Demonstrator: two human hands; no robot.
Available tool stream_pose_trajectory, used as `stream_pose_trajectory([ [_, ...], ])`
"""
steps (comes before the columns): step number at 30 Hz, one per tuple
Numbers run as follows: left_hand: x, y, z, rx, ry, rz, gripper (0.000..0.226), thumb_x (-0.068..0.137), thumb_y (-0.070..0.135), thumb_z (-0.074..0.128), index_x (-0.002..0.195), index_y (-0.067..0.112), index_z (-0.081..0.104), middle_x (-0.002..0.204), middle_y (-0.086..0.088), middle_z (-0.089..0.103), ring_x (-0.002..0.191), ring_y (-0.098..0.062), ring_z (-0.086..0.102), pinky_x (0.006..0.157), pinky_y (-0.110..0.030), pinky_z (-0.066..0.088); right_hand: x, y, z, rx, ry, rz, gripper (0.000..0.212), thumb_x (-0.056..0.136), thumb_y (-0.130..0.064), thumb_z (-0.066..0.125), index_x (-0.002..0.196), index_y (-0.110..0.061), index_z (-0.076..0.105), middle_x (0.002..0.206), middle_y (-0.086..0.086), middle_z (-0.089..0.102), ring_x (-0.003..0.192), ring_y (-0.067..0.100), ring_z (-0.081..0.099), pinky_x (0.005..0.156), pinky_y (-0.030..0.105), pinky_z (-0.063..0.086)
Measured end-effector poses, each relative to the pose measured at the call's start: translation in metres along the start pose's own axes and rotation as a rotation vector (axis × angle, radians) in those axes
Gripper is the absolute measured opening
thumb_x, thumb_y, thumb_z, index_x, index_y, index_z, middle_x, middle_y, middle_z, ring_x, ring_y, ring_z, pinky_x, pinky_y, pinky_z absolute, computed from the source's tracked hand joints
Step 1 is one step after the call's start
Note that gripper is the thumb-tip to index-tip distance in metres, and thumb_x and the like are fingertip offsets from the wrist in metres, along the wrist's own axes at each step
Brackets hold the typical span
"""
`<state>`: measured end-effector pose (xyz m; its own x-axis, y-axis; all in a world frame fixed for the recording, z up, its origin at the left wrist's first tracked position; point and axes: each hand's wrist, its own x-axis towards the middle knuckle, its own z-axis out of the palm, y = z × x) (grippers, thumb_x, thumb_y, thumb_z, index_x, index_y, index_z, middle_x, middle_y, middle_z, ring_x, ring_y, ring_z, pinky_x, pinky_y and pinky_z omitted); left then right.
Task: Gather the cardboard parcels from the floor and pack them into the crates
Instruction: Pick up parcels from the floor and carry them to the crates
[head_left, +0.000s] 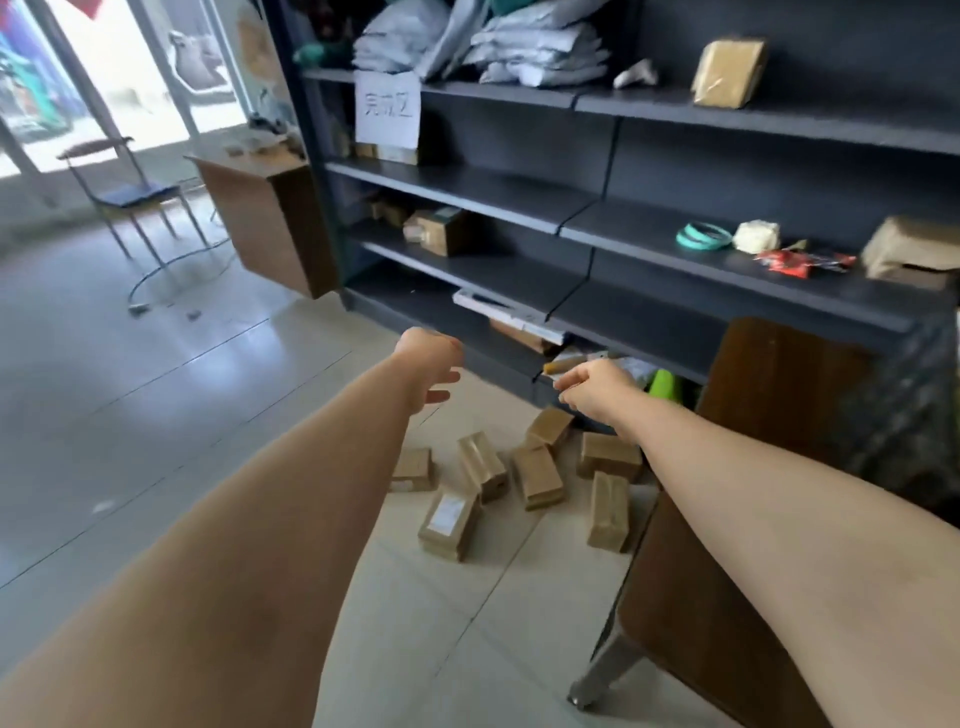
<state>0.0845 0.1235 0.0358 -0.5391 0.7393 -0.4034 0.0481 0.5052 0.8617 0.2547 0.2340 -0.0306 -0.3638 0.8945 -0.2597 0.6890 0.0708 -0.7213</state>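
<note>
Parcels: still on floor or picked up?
On the floor. Seven cardboard parcels lie scattered on the tiles; left hand and right hand are empty.

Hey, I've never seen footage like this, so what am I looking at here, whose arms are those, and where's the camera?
The one picture comes from a camera worn on a person's head, looking forward and down. The bare arms are theirs. The left hand and right hand reach forward, fingers loose, holding nothing. Below them, seven cardboard parcels lie scattered on the tiled floor in front of a dark shelving unit. A brown table stands at the right. No crate is clearly visible.
</note>
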Motion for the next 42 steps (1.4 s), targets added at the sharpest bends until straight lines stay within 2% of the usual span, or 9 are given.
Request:
stream_pose_trajectory([
  [5, 0.023, -0.049, -0.06, 0.042, 0.068, -0.068, 0.034, 0.103, 0.003, 0.039, 0.133, 0.005, 0.055, 0.13, -0.008, 0.062, 0.102, -0.02, 0.061, 0.084, -0.036, 0.053, 0.001, -0.029, 0.057, -0.089, -0.056, 0.003, 0.028, 0.093, -0.008, 0.05, 0.088, -0.027, 0.07, 0.113, 0.003, 0.066, 0.105, 0.024, 0.06, 0.085, 0.029, 0.05],
  [7, 0.029, -0.06, -0.073, 0.046, 0.057, -0.101, 0.037, 0.104, 0.002, 0.035, 0.137, 0.004, 0.052, 0.134, -0.007, 0.06, 0.108, -0.022, 0.061, 0.088, -0.037, 0.053, 0.002, -0.039, 0.074, -0.119, -0.085, -0.003, 0.029, 0.094, -0.006, 0.048, 0.096, -0.024, 0.071, 0.115, 0.004, 0.065, 0.109, 0.025, 0.059, 0.087, 0.03, 0.05],
  [12, 0.041, -0.074, -0.094, 0.057, 0.034, -0.147, 0.043, 0.105, 0.003, 0.025, 0.145, 0.003, 0.041, 0.144, -0.009, 0.052, 0.127, -0.025, 0.053, 0.105, -0.041, 0.046, 0.016, -0.052, 0.106, -0.141, -0.118, -0.011, 0.029, 0.093, -0.005, 0.05, 0.089, -0.027, 0.069, 0.116, 0.003, 0.066, 0.11, 0.024, 0.059, 0.095, 0.036, 0.052],
  [17, 0.075, -0.086, -0.101, 0.019, 0.09, -0.157, 0.039, 0.103, 0.003, 0.034, 0.138, 0.003, 0.049, 0.137, -0.013, 0.058, 0.122, -0.028, 0.059, 0.095, -0.04, 0.052, 0.045, -0.058, 0.127, -0.132, -0.145, -0.035, 0.027, 0.093, -0.004, 0.052, 0.094, -0.025, 0.069, 0.114, 0.004, 0.067, 0.11, 0.024, 0.06, 0.093, 0.034, 0.051],
  [21, 0.121, -0.089, -0.098, 0.005, 0.097, -0.183, 0.034, 0.099, 0.005, 0.042, 0.131, 0.003, 0.055, 0.132, -0.017, 0.061, 0.122, -0.033, 0.06, 0.101, -0.048, 0.049, 0.083, -0.055, 0.137, -0.122, -0.159, -0.015, 0.025, 0.093, -0.006, 0.053, 0.099, -0.023, 0.07, 0.113, 0.005, 0.067, 0.107, 0.022, 0.061, 0.077, 0.026, 0.049],
  [26, 0.191, -0.088, -0.083, 0.032, 0.061, -0.24, 0.034, 0.098, 0.004, 0.043, 0.129, 0.002, 0.056, 0.131, -0.018, 0.062, 0.121, -0.034, 0.06, 0.097, -0.046, 0.049, 0.142, -0.049, 0.138, -0.14, -0.179, 0.075, 0.026, 0.096, -0.003, 0.051, 0.106, -0.016, 0.07, 0.12, 0.007, 0.064, 0.114, 0.024, 0.057, 0.082, 0.027, 0.045],
  [32, 0.26, -0.1, -0.076, 0.028, 0.021, -0.297, 0.033, 0.096, 0.0, 0.045, 0.127, 0.002, 0.057, 0.129, -0.02, 0.062, 0.092, -0.024, 0.059, 0.091, -0.043, 0.052, 0.209, -0.041, 0.151, -0.174, -0.224, 0.168, 0.026, 0.096, 0.003, 0.048, 0.107, -0.005, 0.07, 0.122, 0.014, 0.063, 0.115, 0.027, 0.055, 0.084, 0.024, 0.041],
  [38, 0.32, -0.13, -0.074, 0.093, 0.01, -0.368, 0.033, 0.097, 0.002, 0.044, 0.127, 0.001, 0.058, 0.118, -0.017, 0.066, 0.089, -0.024, 0.058, 0.081, -0.039, 0.052, 0.257, -0.026, 0.181, -0.209, -0.271, 0.205, 0.029, 0.095, -0.001, 0.05, 0.102, -0.018, 0.072, 0.128, 0.006, 0.062, 0.118, 0.026, 0.054, 0.084, 0.022, 0.04],
  [42, 0.356, -0.153, -0.055, 0.128, -0.057, -0.419, 0.018, 0.097, 0.001, 0.044, 0.106, 0.011, 0.056, 0.106, -0.01, 0.059, 0.092, -0.025, 0.058, 0.086, -0.043, 0.053, 0.283, 0.005, 0.203, -0.203, -0.276, 0.263, 0.024, 0.092, -0.006, 0.057, 0.09, -0.025, 0.07, 0.127, 0.004, 0.063, 0.116, 0.023, 0.056, 0.084, 0.021, 0.041],
])
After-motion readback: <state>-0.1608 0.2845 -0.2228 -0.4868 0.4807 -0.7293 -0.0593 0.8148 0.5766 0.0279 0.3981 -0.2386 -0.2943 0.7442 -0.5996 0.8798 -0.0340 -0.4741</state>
